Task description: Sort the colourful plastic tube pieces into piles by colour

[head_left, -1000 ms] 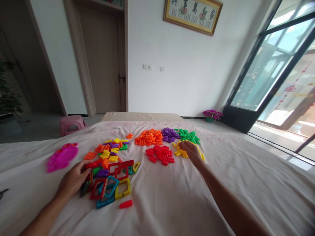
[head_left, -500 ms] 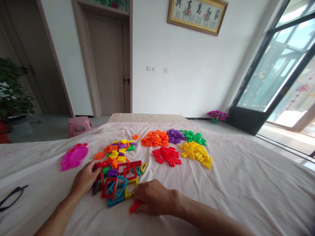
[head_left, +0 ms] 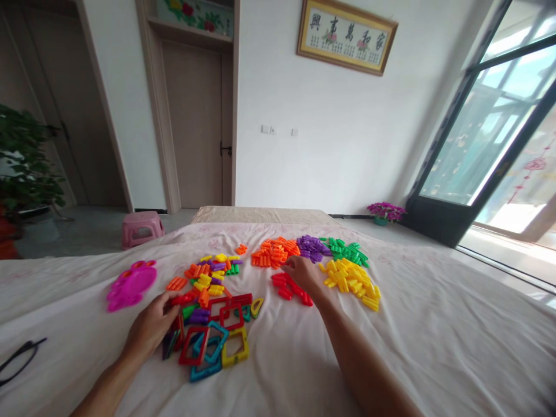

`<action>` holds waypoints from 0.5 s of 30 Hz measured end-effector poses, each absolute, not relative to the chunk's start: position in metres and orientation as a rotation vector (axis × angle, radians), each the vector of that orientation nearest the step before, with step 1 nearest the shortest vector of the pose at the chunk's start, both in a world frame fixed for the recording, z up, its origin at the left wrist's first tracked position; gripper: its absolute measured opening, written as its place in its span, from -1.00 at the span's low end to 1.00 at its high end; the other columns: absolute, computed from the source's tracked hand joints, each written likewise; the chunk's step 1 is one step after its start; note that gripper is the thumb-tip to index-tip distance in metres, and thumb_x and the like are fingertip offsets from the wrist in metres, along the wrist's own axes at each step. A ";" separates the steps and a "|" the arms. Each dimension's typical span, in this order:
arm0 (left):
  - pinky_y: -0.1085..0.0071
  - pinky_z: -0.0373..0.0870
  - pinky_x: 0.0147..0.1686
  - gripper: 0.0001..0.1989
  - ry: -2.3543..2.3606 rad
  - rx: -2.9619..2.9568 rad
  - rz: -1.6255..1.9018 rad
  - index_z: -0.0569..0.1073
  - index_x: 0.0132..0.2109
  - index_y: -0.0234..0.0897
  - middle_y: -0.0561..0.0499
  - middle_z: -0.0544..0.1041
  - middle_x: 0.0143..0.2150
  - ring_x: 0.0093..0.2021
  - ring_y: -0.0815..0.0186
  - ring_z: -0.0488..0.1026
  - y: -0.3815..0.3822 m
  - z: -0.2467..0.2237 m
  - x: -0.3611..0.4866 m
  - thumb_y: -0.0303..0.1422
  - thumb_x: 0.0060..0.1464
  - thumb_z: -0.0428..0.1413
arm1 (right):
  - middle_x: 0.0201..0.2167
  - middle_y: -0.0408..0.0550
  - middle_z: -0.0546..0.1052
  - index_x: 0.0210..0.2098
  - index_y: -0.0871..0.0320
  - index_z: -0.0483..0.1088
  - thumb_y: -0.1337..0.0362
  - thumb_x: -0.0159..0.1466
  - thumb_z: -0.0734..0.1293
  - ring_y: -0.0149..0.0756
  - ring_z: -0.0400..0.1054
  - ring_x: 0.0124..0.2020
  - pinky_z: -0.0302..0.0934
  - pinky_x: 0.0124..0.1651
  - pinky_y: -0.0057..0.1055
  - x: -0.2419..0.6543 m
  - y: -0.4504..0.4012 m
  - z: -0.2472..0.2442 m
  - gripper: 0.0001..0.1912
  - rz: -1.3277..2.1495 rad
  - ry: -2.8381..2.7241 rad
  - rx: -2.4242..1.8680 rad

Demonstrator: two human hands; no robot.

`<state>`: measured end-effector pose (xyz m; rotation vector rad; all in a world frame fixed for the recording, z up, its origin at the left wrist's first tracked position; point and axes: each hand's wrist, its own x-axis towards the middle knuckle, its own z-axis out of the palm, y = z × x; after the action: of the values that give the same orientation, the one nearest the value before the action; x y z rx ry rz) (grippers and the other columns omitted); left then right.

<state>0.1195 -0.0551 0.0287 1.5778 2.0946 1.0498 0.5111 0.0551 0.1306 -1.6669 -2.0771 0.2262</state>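
Note:
My right hand (head_left: pixel 303 273) reaches out over the red pile (head_left: pixel 287 287) of small plastic pieces, fingers curled down onto it; whether it still holds a piece I cannot tell. Around that pile lie sorted heaps: orange (head_left: pixel 273 253), purple (head_left: pixel 311 247), green (head_left: pixel 347 251) and yellow (head_left: pixel 353 280). My left hand (head_left: pixel 150 326) rests on the left side of a mixed heap (head_left: pixel 208 272), touching a red piece beside several hollow square frames (head_left: pixel 212 341) in red, teal and yellow.
All lies on a pale pink sheet (head_left: pixel 434 324). A magenta plastic lid (head_left: pixel 130 285) sits at the left, dark glasses (head_left: pixel 19 359) near the left edge. Beyond are a pink stool (head_left: pixel 142 226), a plant (head_left: pixel 26 168), a door and a glass sliding door.
My right hand went from the yellow pile down to a loose red piece near the frames, then carried it up to the red pile. That spot by the frames is now bare. Left hand stayed.

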 end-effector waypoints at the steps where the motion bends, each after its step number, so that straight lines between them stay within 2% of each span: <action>1: 0.51 0.40 -0.21 -0.64 2.093 1.575 1.052 0.46 -0.01 -0.17 0.00 0.60 -0.03 -0.08 0.25 0.54 -0.055 0.028 0.119 -0.19 0.08 0.01 | -0.35 -0.03 0.58 -0.21 0.17 0.54 0.17 0.26 0.30 -0.32 0.42 -0.33 0.02 -0.38 -0.50 0.516 0.066 0.129 -0.76 0.215 -2.009 -1.707; 7: 0.50 0.40 -0.20 -0.63 2.088 1.560 1.069 0.45 0.01 -0.16 0.01 0.60 -0.03 -0.10 0.26 0.55 -0.054 0.027 0.119 -0.18 0.08 0.02 | -0.19 -0.01 0.60 -0.01 0.12 0.49 0.30 0.25 0.27 -0.25 0.46 -0.16 0.16 -0.23 -0.49 0.524 0.089 0.115 -0.67 0.162 -1.802 -1.703; 12: 0.49 0.39 -0.20 -0.61 2.125 1.579 1.039 0.44 0.04 -0.14 0.02 0.58 0.00 -0.08 0.26 0.54 -0.054 0.029 0.121 -0.17 0.11 -0.02 | -0.22 -0.07 0.61 -0.14 0.08 0.54 0.32 0.28 0.23 -0.28 0.47 -0.21 0.21 -0.17 -0.47 0.495 0.067 0.097 -0.73 0.195 -1.924 -1.466; 15: 0.47 0.38 -0.17 -0.59 2.168 1.599 1.014 0.43 0.06 -0.14 0.00 0.59 -0.01 -0.07 0.24 0.53 -0.055 0.031 0.122 -0.14 0.13 -0.04 | -0.19 -0.08 0.60 -0.16 0.08 0.54 0.34 0.29 0.24 -0.27 0.45 -0.17 0.23 -0.11 -0.44 0.468 0.047 0.091 -0.76 0.249 -2.097 -1.235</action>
<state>0.1224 -0.0554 0.0312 1.5989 2.1681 1.0137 0.4680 0.0468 0.0906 -1.2346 -2.0969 0.2490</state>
